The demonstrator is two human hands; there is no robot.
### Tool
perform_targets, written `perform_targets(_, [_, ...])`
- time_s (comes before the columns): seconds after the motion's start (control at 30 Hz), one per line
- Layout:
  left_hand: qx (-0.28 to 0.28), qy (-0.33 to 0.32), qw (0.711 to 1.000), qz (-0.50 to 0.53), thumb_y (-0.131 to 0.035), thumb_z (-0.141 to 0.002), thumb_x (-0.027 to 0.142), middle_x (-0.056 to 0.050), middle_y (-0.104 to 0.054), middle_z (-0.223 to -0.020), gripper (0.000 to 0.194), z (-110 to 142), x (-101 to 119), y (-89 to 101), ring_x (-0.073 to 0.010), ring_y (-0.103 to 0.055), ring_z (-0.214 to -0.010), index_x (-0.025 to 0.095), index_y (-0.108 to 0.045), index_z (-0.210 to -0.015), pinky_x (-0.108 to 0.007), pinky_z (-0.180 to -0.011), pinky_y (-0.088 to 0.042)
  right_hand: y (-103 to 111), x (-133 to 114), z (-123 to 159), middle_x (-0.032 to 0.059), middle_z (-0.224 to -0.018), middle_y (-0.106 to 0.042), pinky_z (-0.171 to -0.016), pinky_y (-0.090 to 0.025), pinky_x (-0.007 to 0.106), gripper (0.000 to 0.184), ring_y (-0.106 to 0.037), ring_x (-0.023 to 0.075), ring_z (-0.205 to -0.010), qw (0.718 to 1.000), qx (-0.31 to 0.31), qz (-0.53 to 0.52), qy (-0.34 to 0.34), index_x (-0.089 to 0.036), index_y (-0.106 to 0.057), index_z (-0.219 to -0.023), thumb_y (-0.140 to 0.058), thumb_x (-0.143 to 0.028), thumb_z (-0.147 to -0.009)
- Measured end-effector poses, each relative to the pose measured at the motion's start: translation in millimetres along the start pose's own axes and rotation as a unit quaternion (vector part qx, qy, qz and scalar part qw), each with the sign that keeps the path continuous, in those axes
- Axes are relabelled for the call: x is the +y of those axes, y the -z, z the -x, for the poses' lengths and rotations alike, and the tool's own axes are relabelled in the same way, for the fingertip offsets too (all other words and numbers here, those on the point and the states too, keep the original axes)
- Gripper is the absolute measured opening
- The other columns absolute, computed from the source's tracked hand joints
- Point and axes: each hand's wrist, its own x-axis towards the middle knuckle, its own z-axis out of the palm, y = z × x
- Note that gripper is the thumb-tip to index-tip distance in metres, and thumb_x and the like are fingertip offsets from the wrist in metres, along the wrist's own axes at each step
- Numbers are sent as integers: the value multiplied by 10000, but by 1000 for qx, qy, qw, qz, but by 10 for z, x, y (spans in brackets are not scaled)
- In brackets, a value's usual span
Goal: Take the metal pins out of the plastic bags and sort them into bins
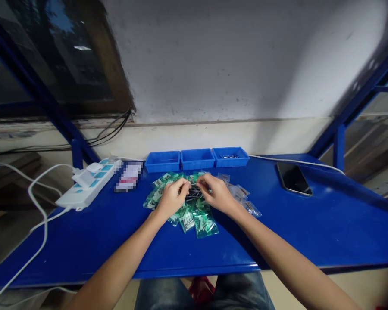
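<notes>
A pile of small green plastic bags holding metal parts lies in the middle of the blue table. My left hand and my right hand meet above the pile, both pinched on one small bag of dark metal pins held between them. A few clear bags lie just to the right of my right hand.
Three blue bins stand in a row behind the pile; the right one holds a few metal pins. A white power strip with cables sits at the left, a blurred card beside it. A black phone lies at the right.
</notes>
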Motion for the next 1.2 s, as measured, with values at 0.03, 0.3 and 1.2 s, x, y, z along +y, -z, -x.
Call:
perform_targets(0.03, [0, 0, 1000, -1, -387, -924, 282, 19, -594, -632, 277, 2, 1, -5, -139, -584, -627, 191, -506, -691, -252, -636, -445, 0, 3, 1, 16, -743, -574, -604, -403, 234, 75, -526, 134, -622, 1000, -3, -1, -2, -200, -518, -904, -451, -210, -874])
perform_targets(0.3, [5, 2, 1000, -9, -385, -927, 279, 27, -579, -595, 282, 6, -18, 0, -129, -566, -570, 187, -522, -699, -247, -600, -424, -36, 32, 15, 13, -742, -591, -586, -391, 222, 74, -532, 130, -609, 999, -36, 4, 2, -202, -509, -929, -451, -215, -887])
perform_targets(1.2, [25, 5, 1000, -10, -417, -910, 306, 20, -590, -609, 284, 19, -19, 49, -131, -581, -599, 186, -539, -684, -227, -617, -415, -87, 27, 9, 23, -774, -560, -623, -394, 241, 85, -513, 143, -660, 1000, 1, -6, 14, -206, -512, -912, -434, -237, -897])
